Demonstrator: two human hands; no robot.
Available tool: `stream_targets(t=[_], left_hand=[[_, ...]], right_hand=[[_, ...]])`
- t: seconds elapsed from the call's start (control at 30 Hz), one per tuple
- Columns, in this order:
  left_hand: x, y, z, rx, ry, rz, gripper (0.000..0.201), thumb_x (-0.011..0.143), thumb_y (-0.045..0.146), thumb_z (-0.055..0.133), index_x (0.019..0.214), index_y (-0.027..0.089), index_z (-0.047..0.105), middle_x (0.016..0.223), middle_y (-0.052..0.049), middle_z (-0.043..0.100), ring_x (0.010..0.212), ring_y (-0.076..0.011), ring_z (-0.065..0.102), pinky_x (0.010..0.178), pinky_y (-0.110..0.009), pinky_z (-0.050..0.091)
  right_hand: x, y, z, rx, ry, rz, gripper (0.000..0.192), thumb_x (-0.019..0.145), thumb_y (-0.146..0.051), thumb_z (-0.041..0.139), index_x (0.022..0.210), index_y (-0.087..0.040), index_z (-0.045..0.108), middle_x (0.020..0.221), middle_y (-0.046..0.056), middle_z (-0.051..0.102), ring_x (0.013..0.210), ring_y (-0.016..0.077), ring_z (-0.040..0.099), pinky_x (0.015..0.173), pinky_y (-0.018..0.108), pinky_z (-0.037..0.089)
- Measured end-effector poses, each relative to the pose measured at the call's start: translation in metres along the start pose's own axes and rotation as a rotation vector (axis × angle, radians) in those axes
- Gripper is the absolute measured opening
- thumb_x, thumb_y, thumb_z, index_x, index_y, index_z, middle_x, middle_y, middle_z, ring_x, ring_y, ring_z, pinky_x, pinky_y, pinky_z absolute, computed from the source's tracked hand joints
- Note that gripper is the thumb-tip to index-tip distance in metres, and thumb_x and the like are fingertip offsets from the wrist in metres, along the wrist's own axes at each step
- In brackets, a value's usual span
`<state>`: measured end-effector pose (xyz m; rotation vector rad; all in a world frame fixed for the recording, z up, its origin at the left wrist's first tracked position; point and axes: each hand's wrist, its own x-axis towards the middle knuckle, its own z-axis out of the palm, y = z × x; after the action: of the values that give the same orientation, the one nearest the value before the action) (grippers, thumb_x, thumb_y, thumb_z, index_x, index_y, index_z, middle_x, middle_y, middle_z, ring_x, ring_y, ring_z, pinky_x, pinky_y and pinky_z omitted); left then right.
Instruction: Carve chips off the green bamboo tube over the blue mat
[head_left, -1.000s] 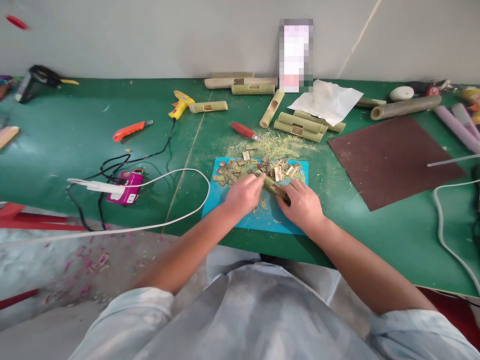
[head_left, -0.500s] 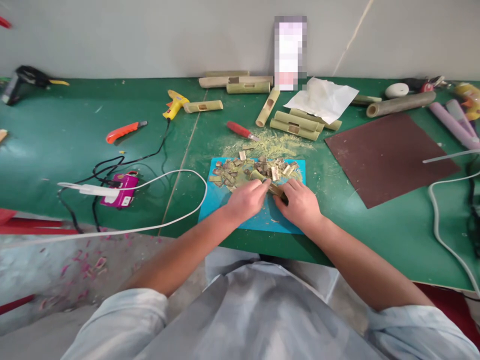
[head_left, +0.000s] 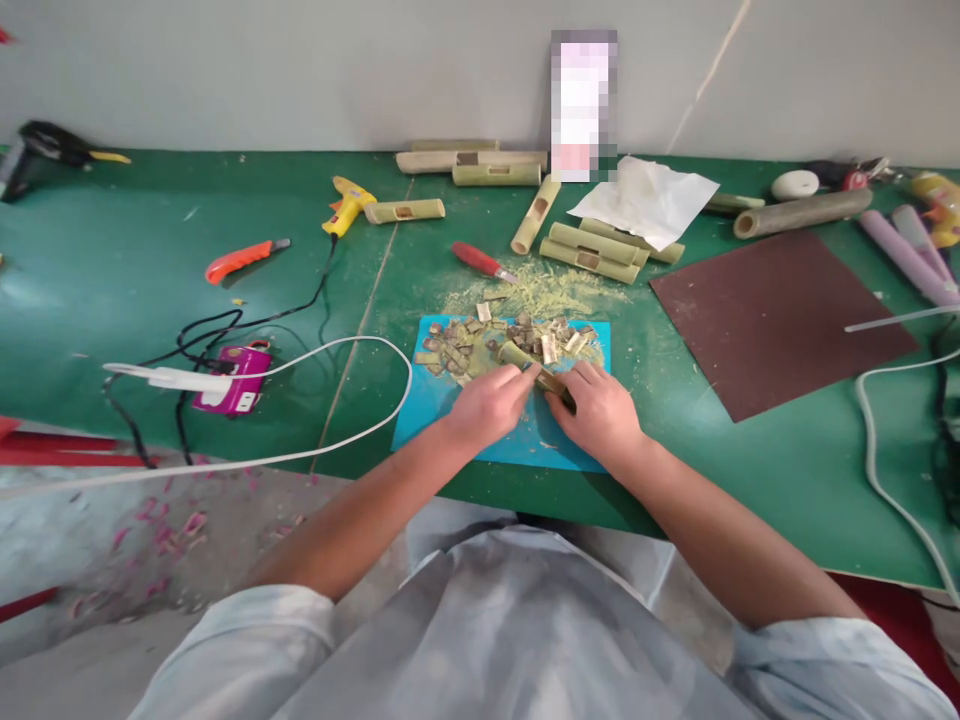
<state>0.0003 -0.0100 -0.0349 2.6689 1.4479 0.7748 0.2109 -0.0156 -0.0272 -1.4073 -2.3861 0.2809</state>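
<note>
A short bamboo tube (head_left: 516, 354) lies slantwise over the blue mat (head_left: 510, 448), its far end pointing up and left. My right hand (head_left: 600, 405) is wrapped round the tube's near end. My left hand (head_left: 491, 402) is closed in a pinch at the tube's middle, with a small dark thing at its fingertips that is mostly hidden. Brown and pale bamboo chips (head_left: 454, 345) are heaped on the mat just beyond both hands.
Behind the mat lie a red-handled knife (head_left: 476, 260), sawdust (head_left: 559, 287) and cut bamboo tubes (head_left: 589, 262). To the left are an orange utility knife (head_left: 240, 262), a yellow glue gun (head_left: 349, 207) and a corded purple power strip (head_left: 244, 380). Brown sandpaper (head_left: 780, 325) lies right.
Both hands keep the same hold on the bamboo tube, with barely any movement. The whole view has shifted slightly.
</note>
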Motion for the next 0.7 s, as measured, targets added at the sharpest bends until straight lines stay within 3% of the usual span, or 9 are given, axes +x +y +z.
stream_targets(t=[0.1, 0.23, 0.7], left_hand=[[-0.0004, -0.0008, -0.0001, 0.021, 0.041, -0.034, 0.038, 0.105, 0.027, 0.037, 0.121, 0.009, 0.066, 0.076, -0.007, 0.064, 0.069, -0.0132, 0.061, 0.063, -0.021, 0.047], [-0.0012, -0.0012, -0.0008, 0.007, -0.011, -0.001, 0.039, 0.105, 0.027, 0.035, 0.124, 0.011, 0.065, 0.074, -0.006, 0.062, 0.069, -0.0134, 0.061, 0.065, -0.022, 0.048], [-0.0014, -0.0039, 0.0002, 0.029, -0.008, -0.028, 0.037, 0.105, 0.026, 0.037, 0.125, 0.011, 0.064, 0.076, -0.006, 0.063, 0.07, -0.0145, 0.061, 0.065, -0.023, 0.047]], right_hand=[[-0.0002, -0.0002, -0.0008, -0.006, -0.001, 0.003, 0.02, 0.093, -0.032, 0.052, 0.088, -0.017, 0.064, 0.084, 0.008, 0.061, 0.082, 0.0218, 0.055, 0.068, 0.033, 0.041], [0.0001, -0.0004, -0.0019, -0.013, -0.007, -0.003, 0.021, 0.094, -0.032, 0.051, 0.086, -0.017, 0.064, 0.083, 0.008, 0.061, 0.081, 0.0215, 0.055, 0.069, 0.033, 0.041], [0.0029, -0.002, -0.0051, -0.024, -0.044, 0.037, 0.024, 0.094, -0.033, 0.05, 0.086, -0.018, 0.066, 0.084, 0.008, 0.061, 0.083, 0.0215, 0.056, 0.066, 0.032, 0.04]])
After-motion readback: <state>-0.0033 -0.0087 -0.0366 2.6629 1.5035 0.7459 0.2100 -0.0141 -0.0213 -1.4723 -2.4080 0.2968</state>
